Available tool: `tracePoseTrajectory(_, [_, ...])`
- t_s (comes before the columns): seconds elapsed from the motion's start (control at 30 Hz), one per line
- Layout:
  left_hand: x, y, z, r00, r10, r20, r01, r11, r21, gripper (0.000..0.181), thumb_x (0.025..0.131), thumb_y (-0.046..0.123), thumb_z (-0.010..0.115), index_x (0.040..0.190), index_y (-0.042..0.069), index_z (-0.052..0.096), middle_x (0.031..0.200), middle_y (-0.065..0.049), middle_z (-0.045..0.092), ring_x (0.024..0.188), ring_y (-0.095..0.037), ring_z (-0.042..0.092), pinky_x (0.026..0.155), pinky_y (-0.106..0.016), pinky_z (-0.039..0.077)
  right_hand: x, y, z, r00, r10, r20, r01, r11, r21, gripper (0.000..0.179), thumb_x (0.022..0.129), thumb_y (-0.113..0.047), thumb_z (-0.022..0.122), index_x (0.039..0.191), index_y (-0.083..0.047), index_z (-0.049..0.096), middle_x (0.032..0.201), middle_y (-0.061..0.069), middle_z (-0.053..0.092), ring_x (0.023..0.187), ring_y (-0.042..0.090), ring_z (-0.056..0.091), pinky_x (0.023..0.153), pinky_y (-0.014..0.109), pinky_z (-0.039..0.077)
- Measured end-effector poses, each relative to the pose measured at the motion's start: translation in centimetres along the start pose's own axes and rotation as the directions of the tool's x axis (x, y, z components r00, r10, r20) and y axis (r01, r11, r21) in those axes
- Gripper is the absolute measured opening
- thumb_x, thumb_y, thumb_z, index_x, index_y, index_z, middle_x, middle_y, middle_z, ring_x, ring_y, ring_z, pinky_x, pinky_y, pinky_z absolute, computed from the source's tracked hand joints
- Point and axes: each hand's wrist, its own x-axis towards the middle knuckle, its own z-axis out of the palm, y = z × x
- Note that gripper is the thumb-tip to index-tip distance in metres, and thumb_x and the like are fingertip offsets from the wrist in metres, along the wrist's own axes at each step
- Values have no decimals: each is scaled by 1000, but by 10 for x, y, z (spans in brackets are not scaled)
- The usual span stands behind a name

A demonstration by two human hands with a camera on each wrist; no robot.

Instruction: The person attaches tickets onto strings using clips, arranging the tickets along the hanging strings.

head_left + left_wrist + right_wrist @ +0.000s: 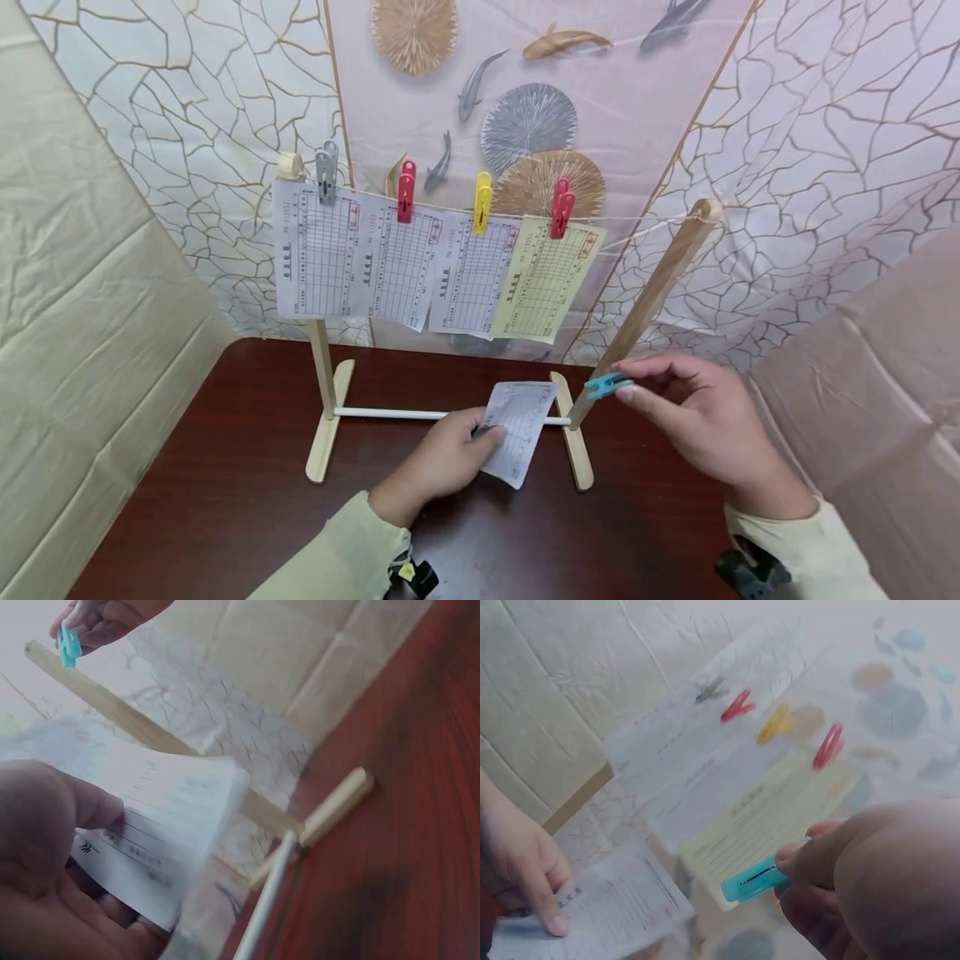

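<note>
Between thumb and fingers, my left hand (450, 450) pinches a printed paper slip (521, 429), low in front of the wooden stand. My right hand (705, 417) holds a light-blue clothespin (609, 385) near the stand's right post, apart from the slip. In the right wrist view the clothespin (754, 879) points toward the hanging yellow slip (739, 832). Several slips hang along the string: white ones under a grey clothespin (326, 171), a red clothespin (406, 192) and a yellow clothespin (482, 202), and the yellow slip under another red clothespin (562, 208).
The stand's right post (652, 283) leans outward, with string tied at its top. A white rod (393, 413) joins its two wooden feet, the right foot (573, 442) among them, on the dark red table (247, 467). Patterned cloth (465, 50) hangs behind; beige panels (67, 317) flank both sides.
</note>
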Motion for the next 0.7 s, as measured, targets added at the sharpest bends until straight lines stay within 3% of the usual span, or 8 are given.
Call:
tracePoseTrajectory(0.1, [2, 12, -1, 1000, 7, -14, -9, 993, -116, 31, 111, 30, 73, 131, 7, 79, 110, -5, 86, 85, -10, 81, 74, -30, 65, 10, -18, -14, 1000, -17, -12, 16, 998, -66, 28, 94, 4, 88, 118, -10, 86, 106, -10, 85, 75, 2, 72, 59, 18, 54])
tracePoseTrajectory(0.27, [11, 32, -1, 999, 6, -50, -17, 976, -218, 27, 105, 30, 82, 125, 12, 84, 104, -4, 87, 81, -14, 83, 69, -31, 67, 26, -45, -32, 999, -28, -28, 24, 993, -119, 25, 95, 2, 88, 115, -12, 87, 102, -9, 86, 73, 3, 72, 59, 17, 53])
tracePoseTrajectory(0.5, [24, 69, 1, 997, 34, -68, -52, 955, -291, 26, 105, 29, 82, 125, 13, 85, 110, -5, 87, 89, -16, 84, 75, -32, 67, 51, -75, -57, 998, -35, -54, 24, 984, -179, 20, 98, -5, 87, 117, -12, 87, 105, -12, 87, 83, 3, 80, 70, 14, 60])
tracePoseTrajectory(0.7, [33, 102, 6, 995, 74, -66, -90, 950, -298, 28, 106, 30, 82, 131, 17, 84, 121, 1, 86, 100, -13, 83, 84, -32, 68, 76, -94, -74, 996, -70, -62, 50, 960, -275, 15, 100, -13, 87, 115, -13, 87, 103, -21, 83, 69, 2, 69, 56, 16, 49])
